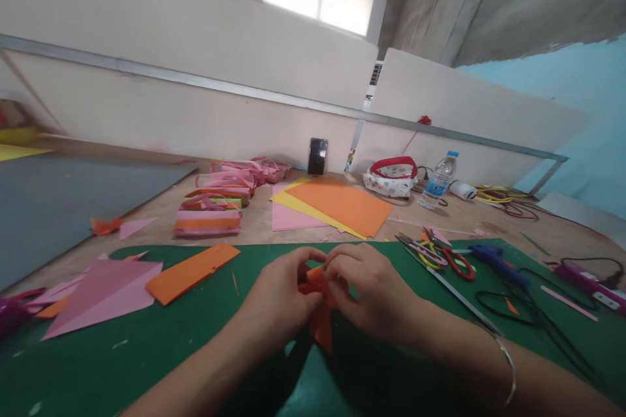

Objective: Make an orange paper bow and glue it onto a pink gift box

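Note:
Both hands meet over the green cutting mat (147,345), pinching a small folded piece of orange paper (321,326). My left hand (281,296) grips its left side with curled fingers. My right hand (372,290) pinches its upper right part, a thin bracelet on that wrist. The paper's lower end hangs down between the hands. A folded orange strip (192,272) lies to the left on the mat, beside a pink paper triangle (105,293).
Orange, yellow and pink sheets (337,205) lie stacked behind the mat. Woven pink and orange paper baskets (210,212) stand at left. Scissors (440,254), a metal ruler (454,293), a blue glue gun (499,264) with cable, a water bottle (439,180) and a phone (317,156) are around.

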The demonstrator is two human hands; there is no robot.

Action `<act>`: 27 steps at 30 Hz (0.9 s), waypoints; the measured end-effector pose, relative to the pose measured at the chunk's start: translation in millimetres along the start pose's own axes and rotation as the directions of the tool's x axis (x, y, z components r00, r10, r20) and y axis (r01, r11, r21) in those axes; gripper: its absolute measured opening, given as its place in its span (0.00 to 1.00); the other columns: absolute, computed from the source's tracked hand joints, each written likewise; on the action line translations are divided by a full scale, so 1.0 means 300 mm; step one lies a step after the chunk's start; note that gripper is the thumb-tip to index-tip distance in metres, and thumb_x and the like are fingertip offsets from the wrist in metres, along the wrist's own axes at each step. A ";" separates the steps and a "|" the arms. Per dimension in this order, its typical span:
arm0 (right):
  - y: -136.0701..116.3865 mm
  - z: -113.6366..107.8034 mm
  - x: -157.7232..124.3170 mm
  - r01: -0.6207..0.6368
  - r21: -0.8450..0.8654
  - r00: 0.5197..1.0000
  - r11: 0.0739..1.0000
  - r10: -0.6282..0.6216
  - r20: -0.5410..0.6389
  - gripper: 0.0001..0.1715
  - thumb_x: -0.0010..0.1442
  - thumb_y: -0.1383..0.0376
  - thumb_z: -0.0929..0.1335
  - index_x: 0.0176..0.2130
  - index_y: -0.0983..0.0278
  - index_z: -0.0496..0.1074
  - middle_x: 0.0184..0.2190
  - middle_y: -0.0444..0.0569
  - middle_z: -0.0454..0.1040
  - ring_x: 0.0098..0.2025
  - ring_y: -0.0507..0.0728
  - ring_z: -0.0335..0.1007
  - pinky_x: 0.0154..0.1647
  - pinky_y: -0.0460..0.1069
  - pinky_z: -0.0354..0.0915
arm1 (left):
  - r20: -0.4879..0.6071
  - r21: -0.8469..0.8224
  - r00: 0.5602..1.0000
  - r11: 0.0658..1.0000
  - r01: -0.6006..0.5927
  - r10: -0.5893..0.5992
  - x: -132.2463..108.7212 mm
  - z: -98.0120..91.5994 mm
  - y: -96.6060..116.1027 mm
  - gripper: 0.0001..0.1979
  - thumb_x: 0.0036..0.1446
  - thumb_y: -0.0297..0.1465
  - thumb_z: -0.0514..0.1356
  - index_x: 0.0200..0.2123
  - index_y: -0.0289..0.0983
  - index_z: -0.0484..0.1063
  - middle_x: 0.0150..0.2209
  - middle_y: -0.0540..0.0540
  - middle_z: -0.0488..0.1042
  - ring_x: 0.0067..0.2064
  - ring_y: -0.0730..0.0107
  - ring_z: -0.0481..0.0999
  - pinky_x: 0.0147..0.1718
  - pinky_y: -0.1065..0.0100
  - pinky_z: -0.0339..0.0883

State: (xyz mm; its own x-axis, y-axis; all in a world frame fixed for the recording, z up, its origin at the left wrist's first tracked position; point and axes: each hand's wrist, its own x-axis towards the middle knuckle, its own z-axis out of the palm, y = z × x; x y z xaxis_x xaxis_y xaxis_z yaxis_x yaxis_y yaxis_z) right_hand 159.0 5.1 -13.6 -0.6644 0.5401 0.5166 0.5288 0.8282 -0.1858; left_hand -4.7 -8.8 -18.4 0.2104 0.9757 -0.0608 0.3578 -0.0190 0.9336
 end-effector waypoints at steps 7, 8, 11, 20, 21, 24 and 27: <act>0.002 0.004 0.006 -0.145 0.087 0.989 0.986 0.141 0.050 0.07 0.53 0.74 0.63 0.26 0.64 0.65 0.25 0.44 0.69 0.27 0.51 0.62 0.29 0.45 0.57 | 0.034 -0.036 0.998 0.998 0.047 -0.046 -0.005 -0.015 0.017 0.20 0.38 0.22 0.56 0.39 0.36 0.70 0.21 0.54 0.72 0.22 0.72 0.69 0.21 0.71 0.59; 0.002 0.004 0.006 -0.155 0.089 0.987 0.984 0.150 0.060 0.07 0.53 0.74 0.63 0.26 0.64 0.65 0.24 0.44 0.69 0.27 0.51 0.62 0.29 0.45 0.57 | 0.045 -0.050 0.998 0.998 0.048 -0.046 -0.005 -0.015 0.017 0.20 0.37 0.21 0.56 0.38 0.36 0.70 0.22 0.53 0.73 0.23 0.72 0.70 0.21 0.71 0.60; 0.002 0.003 0.007 -0.165 0.083 0.984 0.983 0.158 0.088 0.07 0.54 0.74 0.62 0.26 0.64 0.65 0.24 0.44 0.68 0.27 0.50 0.61 0.28 0.45 0.56 | 0.074 -0.107 0.996 0.993 0.050 -0.042 0.000 -0.013 0.011 0.19 0.36 0.21 0.56 0.37 0.36 0.70 0.26 0.51 0.75 0.27 0.69 0.73 0.23 0.71 0.61; 0.006 -0.011 0.015 -0.230 0.165 0.970 0.959 0.213 0.116 0.08 0.53 0.74 0.63 0.26 0.64 0.63 0.24 0.42 0.67 0.26 0.49 0.59 0.28 0.44 0.55 | 0.140 -0.316 0.990 0.948 0.043 0.002 0.024 -0.012 -0.028 0.19 0.35 0.27 0.63 0.36 0.37 0.69 0.27 0.51 0.74 0.32 0.64 0.77 0.31 0.67 0.68; 0.006 -0.011 0.016 -0.237 0.166 0.968 0.957 0.219 0.121 0.08 0.53 0.74 0.63 0.26 0.64 0.63 0.24 0.42 0.67 0.26 0.49 0.59 0.28 0.44 0.55 | 0.145 -0.327 0.989 0.944 0.044 0.005 0.023 -0.013 -0.027 0.19 0.36 0.27 0.64 0.36 0.37 0.69 0.27 0.50 0.74 0.33 0.64 0.77 0.32 0.67 0.68; 0.008 -0.010 0.017 -0.242 0.157 0.966 0.958 0.223 0.129 0.07 0.53 0.74 0.63 0.26 0.64 0.63 0.25 0.42 0.67 0.26 0.49 0.60 0.28 0.44 0.55 | 0.146 -0.332 0.989 0.942 0.055 -0.007 0.018 -0.017 -0.023 0.19 0.38 0.29 0.65 0.38 0.37 0.69 0.29 0.50 0.74 0.33 0.64 0.77 0.32 0.67 0.67; 0.006 -0.013 0.018 -0.236 0.138 0.967 0.962 0.219 0.128 0.07 0.53 0.74 0.63 0.26 0.64 0.63 0.24 0.42 0.67 0.26 0.49 0.59 0.28 0.44 0.55 | 0.146 -0.325 0.989 0.944 0.062 -0.014 0.017 -0.018 -0.025 0.20 0.39 0.30 0.65 0.39 0.37 0.68 0.26 0.51 0.73 0.31 0.65 0.76 0.32 0.66 0.67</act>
State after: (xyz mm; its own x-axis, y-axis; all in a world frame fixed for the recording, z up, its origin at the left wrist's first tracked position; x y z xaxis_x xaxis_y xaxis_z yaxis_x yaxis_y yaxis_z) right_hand 158.4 8.9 -8.0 -0.5945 0.7231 0.3517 0.5924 0.6896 -0.4164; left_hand -11.1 -2.5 -23.8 0.3363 0.9334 -0.1251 0.0550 0.1131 0.9921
